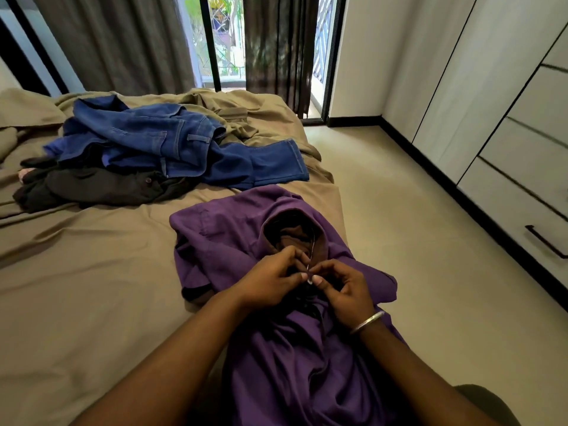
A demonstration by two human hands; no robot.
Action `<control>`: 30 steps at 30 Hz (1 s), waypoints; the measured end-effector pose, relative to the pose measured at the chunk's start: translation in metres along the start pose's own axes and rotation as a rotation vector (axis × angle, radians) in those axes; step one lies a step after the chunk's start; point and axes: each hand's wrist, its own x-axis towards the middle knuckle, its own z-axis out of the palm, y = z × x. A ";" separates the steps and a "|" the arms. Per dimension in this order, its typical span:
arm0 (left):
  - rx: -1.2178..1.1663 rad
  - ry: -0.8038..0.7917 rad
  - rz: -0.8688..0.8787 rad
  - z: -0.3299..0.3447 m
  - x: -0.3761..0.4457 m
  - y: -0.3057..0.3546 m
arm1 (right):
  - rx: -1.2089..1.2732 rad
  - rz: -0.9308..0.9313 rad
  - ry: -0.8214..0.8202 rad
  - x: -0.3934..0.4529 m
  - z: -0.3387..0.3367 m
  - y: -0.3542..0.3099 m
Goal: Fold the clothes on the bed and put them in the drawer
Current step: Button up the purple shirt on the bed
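No readable text, labels, brands — no numbers, signs anywhere

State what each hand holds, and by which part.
Both the left hand and right hand pinch the purple hooded garment at its front opening, just below the hood.

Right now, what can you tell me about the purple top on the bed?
The purple top looks like soft, wrinkly cloth with a brown-lined hood at its far end. It lies spread along the near right side of the bed, not yet folded, on the tan sheet. Both hands are at its front just below the hood: the left hand and right hand pinch something small there, maybe a zip or cord.
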 end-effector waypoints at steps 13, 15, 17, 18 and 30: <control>-0.224 0.302 -0.038 0.041 0.007 -0.008 | -0.005 -0.069 -0.399 0.046 -0.030 0.014; -0.190 0.346 -0.060 0.050 0.012 -0.007 | 0.046 -0.039 -0.407 0.051 -0.031 0.018; -0.197 0.395 -0.104 0.057 0.018 -0.008 | 0.085 0.054 -0.419 0.056 -0.031 0.023; -0.219 0.401 -0.130 0.060 0.020 -0.009 | 0.105 0.108 -0.414 0.057 -0.030 0.025; -0.238 0.329 -0.568 0.057 0.048 -0.022 | 0.077 0.389 -0.446 0.073 -0.016 0.049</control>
